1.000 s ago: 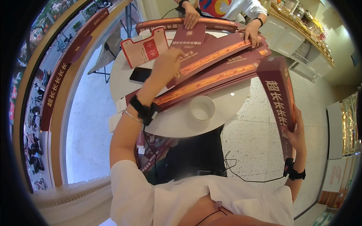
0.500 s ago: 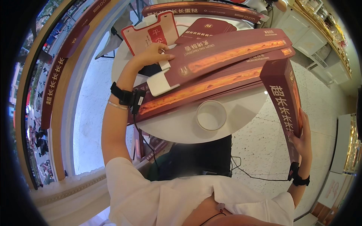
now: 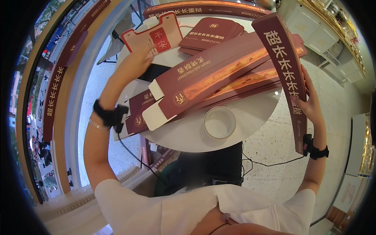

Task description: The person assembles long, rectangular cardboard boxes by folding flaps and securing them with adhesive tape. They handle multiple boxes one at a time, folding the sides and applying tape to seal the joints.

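Note:
My right hand (image 3: 309, 102) grips a long dark red carton (image 3: 280, 62) with pale lettering, held tilted beyond the table's right side. The carton's upper end overlaps a pile of flattened cartons (image 3: 211, 76), which carry an orange food picture. White end flaps (image 3: 156, 113) show on the top flattened one. My left hand (image 3: 137, 62) is off the pile, its fingers partly visible and open at the lower edge of a white-and-red card (image 3: 152, 35) with a cut-out top. Whether it touches the card is unclear. A black flat object (image 3: 156, 72) lies below that hand.
On the round white table (image 3: 184, 139) stands a white round container (image 3: 219, 122). Several dark red cards (image 3: 211, 33) are stacked behind the pile. Another long carton (image 3: 203, 9) lies at the back. A cable (image 3: 137, 154) hangs from my left wrist.
My left hand has left the top flattened carton and moved left to the card. That flattened carton now lies more slanted. My right hand has lifted the long carton up and further from me.

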`<state>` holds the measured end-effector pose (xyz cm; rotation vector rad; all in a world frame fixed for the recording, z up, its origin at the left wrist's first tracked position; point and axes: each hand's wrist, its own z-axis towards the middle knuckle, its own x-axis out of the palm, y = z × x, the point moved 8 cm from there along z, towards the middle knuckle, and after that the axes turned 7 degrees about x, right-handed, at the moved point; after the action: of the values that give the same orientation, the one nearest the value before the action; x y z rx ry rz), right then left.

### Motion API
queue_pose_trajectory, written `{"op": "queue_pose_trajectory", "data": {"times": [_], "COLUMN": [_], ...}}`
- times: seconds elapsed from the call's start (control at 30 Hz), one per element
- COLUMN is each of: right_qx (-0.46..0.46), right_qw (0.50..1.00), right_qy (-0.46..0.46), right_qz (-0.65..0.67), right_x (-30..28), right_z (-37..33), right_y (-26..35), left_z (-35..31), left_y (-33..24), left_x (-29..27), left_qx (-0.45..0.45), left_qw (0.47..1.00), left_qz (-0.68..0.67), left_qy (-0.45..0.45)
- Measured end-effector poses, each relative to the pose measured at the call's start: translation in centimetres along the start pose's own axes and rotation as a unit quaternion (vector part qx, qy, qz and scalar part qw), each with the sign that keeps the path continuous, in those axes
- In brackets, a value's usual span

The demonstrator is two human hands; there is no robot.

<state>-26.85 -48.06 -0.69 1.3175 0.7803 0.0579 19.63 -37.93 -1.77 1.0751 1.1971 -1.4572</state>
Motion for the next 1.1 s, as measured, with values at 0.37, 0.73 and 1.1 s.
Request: {"op": "queue_pose_trajectory", "data": {"times": [0.37,0.73,1.1], "right_qx": [0.004,-0.015,-0.129], "right_qw": [0.996,0.994,0.954], "right_qy": [0.045,-0.035,0.222], "right_qz": [-0.076,-0.1,-0.155], "right_x": [2.4,1.0,13.7], "right_z": [-0.8,-2.8,-14.7], "right_y": [-1.3,-0.3,9.8], "left_z": [9.3,5.3,-21.4], "left_y": [-5.8,-6.6,-2.6], "left_x": [9.2,0.2,-10.6], "left_qx": [0.262,0.197,-0.164], "left_qw": [0.959,0.947,0.722], "left_qz": [0.094,0.031,-0.498], "left_qy": [-0.055,-0.254,-0.452]}}
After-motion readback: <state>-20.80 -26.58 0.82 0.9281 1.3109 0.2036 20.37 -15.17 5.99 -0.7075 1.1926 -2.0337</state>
